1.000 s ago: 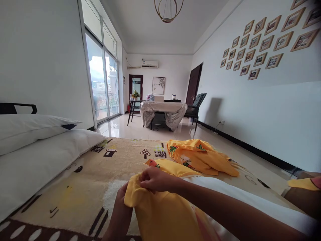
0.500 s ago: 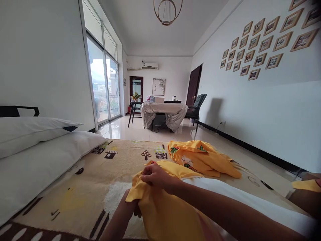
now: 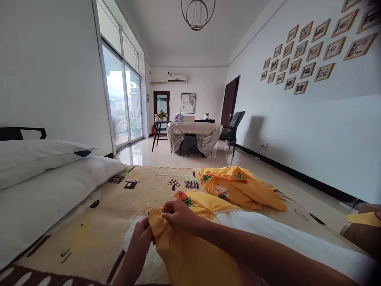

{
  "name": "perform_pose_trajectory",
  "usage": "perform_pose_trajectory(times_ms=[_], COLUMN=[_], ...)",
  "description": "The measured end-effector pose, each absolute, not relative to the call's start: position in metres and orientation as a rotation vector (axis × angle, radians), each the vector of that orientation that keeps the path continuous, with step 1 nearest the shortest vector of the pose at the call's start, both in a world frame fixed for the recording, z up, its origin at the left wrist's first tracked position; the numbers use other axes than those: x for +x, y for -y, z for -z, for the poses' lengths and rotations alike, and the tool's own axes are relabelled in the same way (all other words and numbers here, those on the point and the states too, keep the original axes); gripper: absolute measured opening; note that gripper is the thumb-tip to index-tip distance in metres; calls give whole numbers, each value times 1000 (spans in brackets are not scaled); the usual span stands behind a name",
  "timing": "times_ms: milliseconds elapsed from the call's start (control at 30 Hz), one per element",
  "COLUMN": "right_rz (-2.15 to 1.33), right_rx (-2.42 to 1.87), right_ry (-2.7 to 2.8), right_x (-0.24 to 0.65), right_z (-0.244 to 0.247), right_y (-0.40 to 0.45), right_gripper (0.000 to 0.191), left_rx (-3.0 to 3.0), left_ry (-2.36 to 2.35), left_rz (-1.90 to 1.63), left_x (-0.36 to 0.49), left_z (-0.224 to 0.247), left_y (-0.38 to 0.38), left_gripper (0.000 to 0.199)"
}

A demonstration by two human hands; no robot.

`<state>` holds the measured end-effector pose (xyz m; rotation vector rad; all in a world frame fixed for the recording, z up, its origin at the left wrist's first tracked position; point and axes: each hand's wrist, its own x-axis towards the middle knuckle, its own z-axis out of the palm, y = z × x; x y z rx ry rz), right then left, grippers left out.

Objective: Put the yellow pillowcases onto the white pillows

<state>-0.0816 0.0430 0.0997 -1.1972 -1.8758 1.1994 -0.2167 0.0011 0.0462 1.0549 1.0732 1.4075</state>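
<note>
Hands, two: one left hand (image 3: 142, 232), one right hand (image 3: 176, 212). Yellow cloth (image 3: 193, 256) between them, one; orange cloth heap (image 3: 238, 186), one. Stacked white pillows (image 3: 56, 186), two. Printed blanket (image 3: 98, 246), one, with one mushroom motif (image 3: 173, 183). Ceiling lamp (image 3: 196, 28), one. Air conditioner (image 3: 177, 78), one. Potted plant (image 3: 161, 114), one. Black armchair (image 3: 235, 124), one. Draped surface (image 3: 193, 127), one. Glazed door (image 3: 161, 104), one; solid door (image 3: 231, 99), one. Large wall picture (image 3: 188, 103), one. Small wooden frames (image 3: 300, 87), more than twenty, several cut off at the view's edge.

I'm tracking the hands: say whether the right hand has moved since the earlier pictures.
Yes, slightly: the right hand has shifted left, toward the pillows, judged against the mushroom print.
</note>
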Motion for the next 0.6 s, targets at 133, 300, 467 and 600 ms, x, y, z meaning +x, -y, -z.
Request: perform_pose_trajectory(times_ms=[133, 300, 467, 600], right_rz=[-895, -771, -772, -542], right_rx=[-1172, -1126, -1033, -991], right_ry=[2044, 2099, 2256, 2526], right_x=[-85, -85, -78, -61], right_z=[-95, -93, -98, -102], right_y=[-38, -36, -30, -14], right_gripper=[6, 10, 23, 28], left_rx=[1087, 1080, 980, 838], left_ry=[-1106, -988, -798, -771], left_rz=[-1361, -1302, -1292, -1321], left_x=[-222, -228, -236, -241], left_z=[-46, -50, -50, -43], left_y=[-3, -4, -9, -19], left_gripper=[20, 17, 11, 12])
